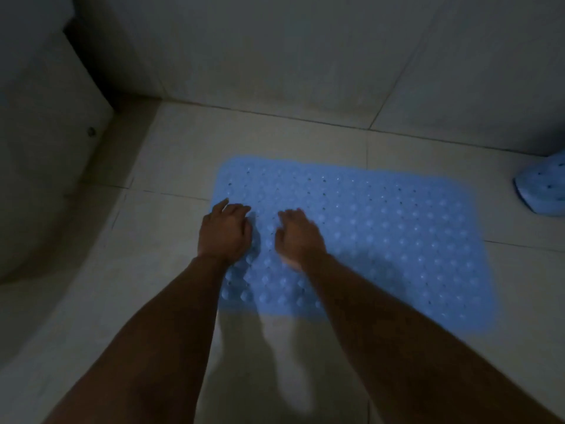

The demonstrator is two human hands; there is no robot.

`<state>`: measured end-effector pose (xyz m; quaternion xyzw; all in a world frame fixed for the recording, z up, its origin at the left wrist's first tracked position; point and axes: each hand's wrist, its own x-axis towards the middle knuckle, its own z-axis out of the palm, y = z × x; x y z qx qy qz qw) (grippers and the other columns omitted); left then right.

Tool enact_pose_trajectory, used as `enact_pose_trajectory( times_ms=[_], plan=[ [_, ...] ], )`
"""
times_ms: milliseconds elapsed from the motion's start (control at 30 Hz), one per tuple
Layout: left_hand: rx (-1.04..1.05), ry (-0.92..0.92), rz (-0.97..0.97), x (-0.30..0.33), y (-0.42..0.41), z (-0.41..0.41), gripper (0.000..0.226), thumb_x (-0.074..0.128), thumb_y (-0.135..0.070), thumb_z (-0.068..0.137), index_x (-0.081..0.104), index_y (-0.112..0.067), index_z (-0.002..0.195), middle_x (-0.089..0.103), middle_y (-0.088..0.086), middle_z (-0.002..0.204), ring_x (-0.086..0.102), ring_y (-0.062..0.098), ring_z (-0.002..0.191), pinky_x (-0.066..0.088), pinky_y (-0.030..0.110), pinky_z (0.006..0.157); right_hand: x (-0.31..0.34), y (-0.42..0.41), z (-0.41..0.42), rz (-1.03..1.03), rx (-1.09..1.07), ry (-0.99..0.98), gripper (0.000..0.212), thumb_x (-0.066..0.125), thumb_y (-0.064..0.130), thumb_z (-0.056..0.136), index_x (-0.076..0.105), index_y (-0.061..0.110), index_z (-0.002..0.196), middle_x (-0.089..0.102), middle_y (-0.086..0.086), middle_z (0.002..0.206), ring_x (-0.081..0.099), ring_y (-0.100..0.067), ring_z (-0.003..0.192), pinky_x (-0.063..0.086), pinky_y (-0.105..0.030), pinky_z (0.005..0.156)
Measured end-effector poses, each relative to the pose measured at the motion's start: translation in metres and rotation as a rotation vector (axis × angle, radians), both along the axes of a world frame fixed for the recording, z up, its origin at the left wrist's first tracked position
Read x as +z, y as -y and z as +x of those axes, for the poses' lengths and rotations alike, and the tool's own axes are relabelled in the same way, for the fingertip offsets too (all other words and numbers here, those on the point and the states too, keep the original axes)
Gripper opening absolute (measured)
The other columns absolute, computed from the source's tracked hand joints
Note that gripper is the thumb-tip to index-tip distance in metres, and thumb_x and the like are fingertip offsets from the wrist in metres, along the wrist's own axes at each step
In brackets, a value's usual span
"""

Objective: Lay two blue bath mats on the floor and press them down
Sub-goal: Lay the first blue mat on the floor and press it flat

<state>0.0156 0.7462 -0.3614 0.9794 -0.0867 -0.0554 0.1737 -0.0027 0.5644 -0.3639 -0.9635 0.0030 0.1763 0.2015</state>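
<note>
Both hands pressing blue bath mat (pixel 382 234) flat on tiled floor (pixel 171 179).
Left hand (pixel 224 232) at mat's left edge, right hand (pixel 298 235) beside it; fingers bent down onto mat, loosely spread. Second mat (pixel 542 186) crumpled far right.

pale tiled floor (pixel 171 166) with thin grout lines, dimly lit. a blue mat (pixel 382 240) lies flat on it, studded with bumps and small holes, its long side running left to right. a second mat (pixel 542 188), bunched up, sits at the right edge, apart from the first.
</note>
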Motion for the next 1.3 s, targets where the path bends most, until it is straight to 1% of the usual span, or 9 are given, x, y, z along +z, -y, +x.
enact_pose_trajectory(
  times_ms=[100, 300, 533, 600, 667, 767, 900, 1100, 1300],
  plan=[
    [-0.002, 0.066, 0.004, -0.002, 0.010, -0.001, 0.048, 0.037, -0.032, 0.093, 0.065, -0.016, 0.129, 0.066, 0.010, 0.132, 0.046, 0.037, 0.139, 0.048, 0.053, 0.099, -0.037, -0.019, -0.028, -0.158, 0.113, -0.017, 0.080, 0.024, 0.057, 0.100, 0.002, 0.008, 0.159, -0.009, -0.015, 0.167, -0.012, -0.030, 0.155, -0.003, -0.059, 0.122],
    [0.035, 0.156, 0.004, -0.024, 0.012, -0.001, 0.044, 0.039, -0.030, 0.097, 0.062, -0.016, 0.132, 0.061, 0.009, 0.138, 0.037, 0.035, 0.145, 0.046, 0.055, 0.101, -0.056, -0.022, -0.045, -0.225, 0.110, 0.256, 0.097, 0.014, 0.076, 0.094, 0.002, 0.006, 0.159, -0.004, -0.016, 0.168, -0.013, -0.029, 0.155, -0.001, -0.061, 0.122],
    [0.148, 0.122, -0.041, -0.027, -0.005, 0.001, 0.048, 0.035, -0.031, 0.096, 0.060, -0.015, 0.134, 0.059, 0.010, 0.141, 0.036, 0.037, 0.146, 0.046, 0.057, 0.100, -0.041, -0.015, -0.022, -0.078, 0.140, -0.173, 0.104, 0.031, 0.078, 0.089, -0.014, 0.014, 0.158, -0.029, -0.006, 0.163, -0.031, -0.024, 0.149, -0.020, -0.057, 0.118],
    [0.185, 0.130, -0.080, -0.018, -0.004, 0.000, 0.047, 0.037, -0.029, 0.095, 0.062, -0.014, 0.132, 0.061, 0.011, 0.138, 0.038, 0.040, 0.143, 0.046, 0.059, 0.098, -0.013, -0.005, -0.001, 0.064, 0.112, -0.318, 0.084, 0.041, 0.059, 0.099, 0.010, 0.012, 0.160, -0.009, -0.007, 0.168, -0.012, -0.024, 0.155, -0.008, -0.052, 0.124],
    [0.192, 0.115, -0.101, -0.011, 0.006, -0.001, 0.049, 0.038, -0.029, 0.092, 0.063, -0.013, 0.131, 0.062, 0.012, 0.136, 0.040, 0.041, 0.142, 0.047, 0.059, 0.097, 0.019, 0.012, 0.025, 0.256, 0.065, -0.360, 0.048, 0.051, 0.031, 0.102, 0.053, 0.002, 0.141, 0.039, -0.019, 0.156, 0.031, -0.029, 0.148, 0.023, -0.041, 0.122],
    [0.093, 0.104, -0.081, -0.013, 0.037, -0.005, 0.055, 0.031, -0.032, 0.089, 0.065, -0.012, 0.128, 0.064, 0.013, 0.133, 0.044, 0.042, 0.139, 0.049, 0.057, 0.096, 0.048, 0.044, 0.051, 0.352, -0.154, -0.149, 0.028, 0.056, 0.013, 0.096, 0.074, 0.008, 0.116, 0.069, -0.013, 0.126, 0.063, -0.027, 0.120, 0.047, -0.033, 0.105],
    [-0.104, 0.053, -0.087, -0.024, 0.102, -0.022, 0.060, 0.029, -0.035, 0.089, 0.061, -0.015, 0.136, 0.057, 0.012, 0.145, 0.037, 0.039, 0.146, 0.046, 0.055, 0.105, 0.048, 0.085, 0.056, 0.253, -0.206, 0.065, 0.030, 0.054, 0.013, 0.094, 0.074, 0.015, 0.116, 0.069, -0.009, 0.127, 0.063, -0.026, 0.119, 0.047, -0.034, 0.107],
    [-0.232, -0.068, 0.207, -0.061, 0.171, -0.050, 0.077, 0.006, -0.066, 0.099, 0.002, -0.022, 0.162, -0.008, 0.009, 0.171, -0.020, 0.034, 0.154, -0.004, 0.065, 0.121, 0.021, 0.137, 0.040, 0.236, -0.237, 0.236, 0.023, 0.055, 0.021, 0.095, 0.072, 0.024, 0.111, 0.069, 0.000, 0.122, 0.064, -0.020, 0.114, 0.050, -0.036, 0.102],
    [-0.209, 0.015, 0.234, -0.069, 0.177, -0.056, 0.089, 0.013, -0.076, 0.096, 0.009, -0.018, 0.163, -0.005, 0.012, 0.170, -0.016, 0.034, 0.156, 0.000, 0.065, 0.122, -0.007, 0.168, 0.023, 0.231, -0.240, 0.411, 0.018, 0.058, 0.020, 0.093, 0.072, 0.021, 0.105, 0.069, 0.001, 0.111, 0.060, -0.020, 0.109, 0.049, -0.032, 0.091]
  ],
)
